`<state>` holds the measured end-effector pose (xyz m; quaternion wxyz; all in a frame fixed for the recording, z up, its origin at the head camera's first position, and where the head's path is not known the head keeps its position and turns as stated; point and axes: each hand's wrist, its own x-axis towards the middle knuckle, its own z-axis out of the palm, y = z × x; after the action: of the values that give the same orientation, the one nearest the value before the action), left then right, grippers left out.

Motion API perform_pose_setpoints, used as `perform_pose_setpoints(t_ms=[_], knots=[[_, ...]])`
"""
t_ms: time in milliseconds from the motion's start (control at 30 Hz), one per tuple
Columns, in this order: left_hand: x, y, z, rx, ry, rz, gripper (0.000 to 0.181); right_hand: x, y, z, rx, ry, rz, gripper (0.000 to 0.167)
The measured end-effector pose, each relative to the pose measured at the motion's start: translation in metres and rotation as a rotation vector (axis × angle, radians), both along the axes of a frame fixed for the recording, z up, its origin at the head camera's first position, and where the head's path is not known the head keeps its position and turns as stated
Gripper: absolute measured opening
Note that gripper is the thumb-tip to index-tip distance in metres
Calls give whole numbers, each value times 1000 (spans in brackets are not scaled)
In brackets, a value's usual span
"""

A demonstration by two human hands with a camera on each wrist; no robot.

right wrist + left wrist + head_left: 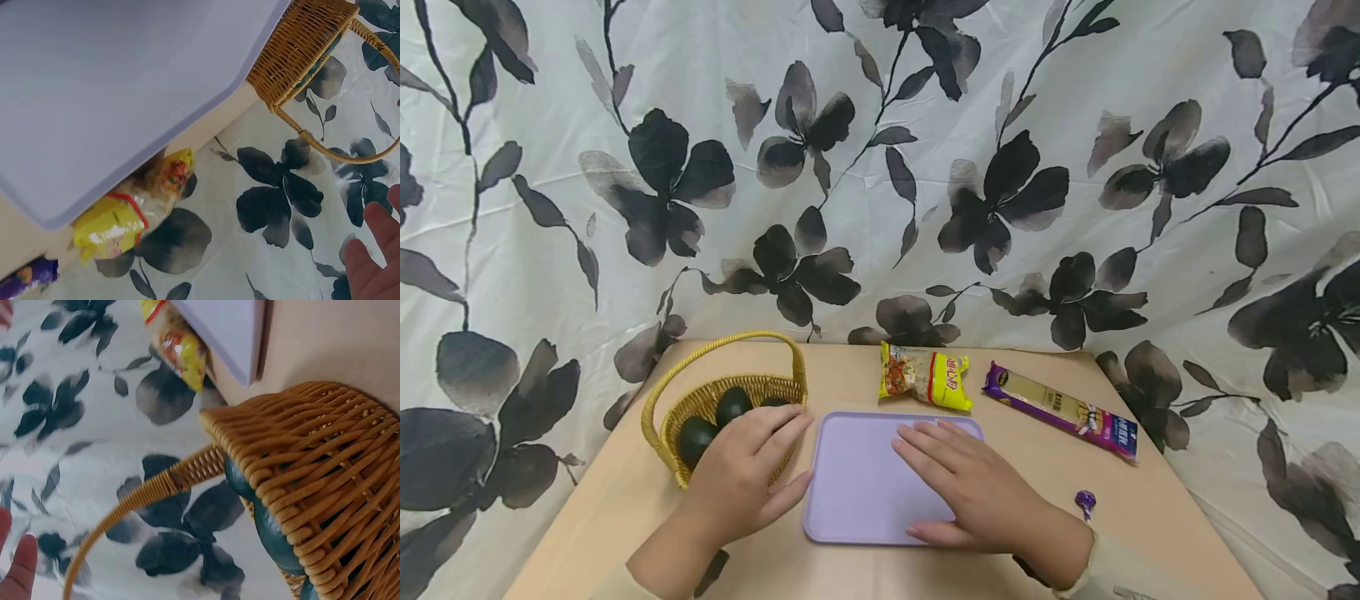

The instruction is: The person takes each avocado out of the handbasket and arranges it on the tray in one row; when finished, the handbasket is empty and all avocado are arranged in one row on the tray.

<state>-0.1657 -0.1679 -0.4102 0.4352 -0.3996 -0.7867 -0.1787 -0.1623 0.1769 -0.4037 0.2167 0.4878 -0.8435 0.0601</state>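
A lilac rectangular tray (853, 475) lies flat in the middle of the table. Over its right half is my right hand (973, 492), palm down with fingers extended and nothing held; whether it touches the tray I cannot tell. To the tray's left stands a yellow-brown wicker basket (337, 469) with an arched handle (722, 337). Inside it lie several dark green, egg-shaped fruits (696, 437) that look like avocados. My left hand (741, 475) is in front of the basket's right side, fingers fairly straight and thumb apart, gripping nothing. It hides part of the basket.
Behind the tray lies a yellow, partly clear food packet (925, 377). A long purple and gold packet (1060, 410) is angled to its right. A small purple-wrapped lollipop (1085, 502) lies near my right wrist. A floral curtain (895, 192) hangs behind the table (1150, 517).
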Motion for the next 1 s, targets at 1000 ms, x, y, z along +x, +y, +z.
perform_pose_setpoints(t_ms=[1000], knots=[[-10,-59,19,518,170,304,50,-17,-44,-24,-182,-128,94,82]])
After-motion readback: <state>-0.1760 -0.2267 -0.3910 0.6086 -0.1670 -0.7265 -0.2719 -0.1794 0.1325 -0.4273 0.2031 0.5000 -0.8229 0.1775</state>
